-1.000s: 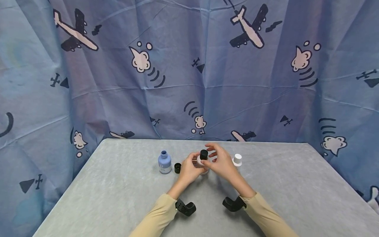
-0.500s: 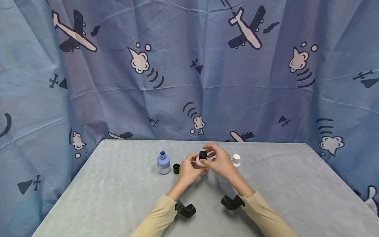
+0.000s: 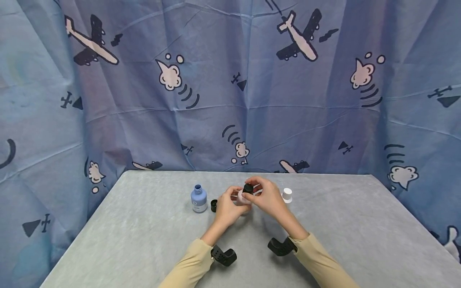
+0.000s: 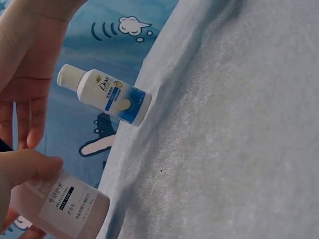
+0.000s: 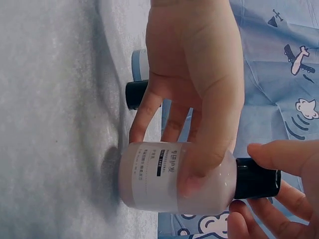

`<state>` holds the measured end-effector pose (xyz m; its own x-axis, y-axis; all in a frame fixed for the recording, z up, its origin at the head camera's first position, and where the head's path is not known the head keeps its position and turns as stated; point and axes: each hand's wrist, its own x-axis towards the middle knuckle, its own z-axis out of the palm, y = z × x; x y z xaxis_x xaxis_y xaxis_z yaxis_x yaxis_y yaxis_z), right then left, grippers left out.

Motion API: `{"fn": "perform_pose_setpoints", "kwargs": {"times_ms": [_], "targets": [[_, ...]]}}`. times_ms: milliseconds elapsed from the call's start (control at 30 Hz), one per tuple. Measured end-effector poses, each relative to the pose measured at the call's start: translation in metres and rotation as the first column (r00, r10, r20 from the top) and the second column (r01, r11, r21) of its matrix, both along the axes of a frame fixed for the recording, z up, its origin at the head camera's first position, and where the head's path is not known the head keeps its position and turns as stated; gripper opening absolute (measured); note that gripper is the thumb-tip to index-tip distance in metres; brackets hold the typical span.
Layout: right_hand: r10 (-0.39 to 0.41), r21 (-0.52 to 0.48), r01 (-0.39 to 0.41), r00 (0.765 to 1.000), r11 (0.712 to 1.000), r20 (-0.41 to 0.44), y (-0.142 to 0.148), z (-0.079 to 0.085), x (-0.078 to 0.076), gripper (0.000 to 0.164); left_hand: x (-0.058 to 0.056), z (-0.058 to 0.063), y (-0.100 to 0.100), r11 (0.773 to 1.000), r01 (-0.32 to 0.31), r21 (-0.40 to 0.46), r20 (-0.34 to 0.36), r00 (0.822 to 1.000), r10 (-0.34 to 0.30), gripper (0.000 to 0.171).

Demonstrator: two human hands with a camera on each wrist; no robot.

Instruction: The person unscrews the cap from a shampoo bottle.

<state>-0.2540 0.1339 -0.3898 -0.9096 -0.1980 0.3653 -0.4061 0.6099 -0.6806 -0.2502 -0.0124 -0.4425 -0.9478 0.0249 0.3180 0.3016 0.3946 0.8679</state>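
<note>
My left hand (image 3: 227, 209) grips the body of a small pale pink bottle (image 5: 154, 184), thumb across its front beside the white label. On the bottle's neck sits a black cap (image 5: 257, 178), pinched between the thumb and fingers of my right hand (image 3: 268, 198). In the head view the fingers cover much of the bottle. Left of the hands, a blue bottle (image 3: 199, 200) stands upright with its neck uncovered. Beside it, partly behind my left hand, a loose black cap (image 3: 214, 205) lies on the table.
A white-capped Dove bottle (image 4: 112, 97) with a blue lower label stands just beyond my right hand. The grey-white table (image 3: 144, 240) reaches back to a blue printed curtain (image 3: 209, 80).
My right fingers have drawn in closer around the black cap, which is more covered. The pink bottle stays in my left hand. The view has shifted slightly.
</note>
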Motion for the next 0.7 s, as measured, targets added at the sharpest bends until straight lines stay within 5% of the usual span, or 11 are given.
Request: {"fn": "perform_pose_setpoints", "kwargs": {"times_ms": [700], "targets": [[0.041,-0.035,-0.046,0.993,0.998,-0.114,0.0011,0.0007,0.0016,0.030,0.0031,0.0014,-0.0044,1.000,-0.014,-0.027,-0.095,0.995,0.011,0.052]]}}
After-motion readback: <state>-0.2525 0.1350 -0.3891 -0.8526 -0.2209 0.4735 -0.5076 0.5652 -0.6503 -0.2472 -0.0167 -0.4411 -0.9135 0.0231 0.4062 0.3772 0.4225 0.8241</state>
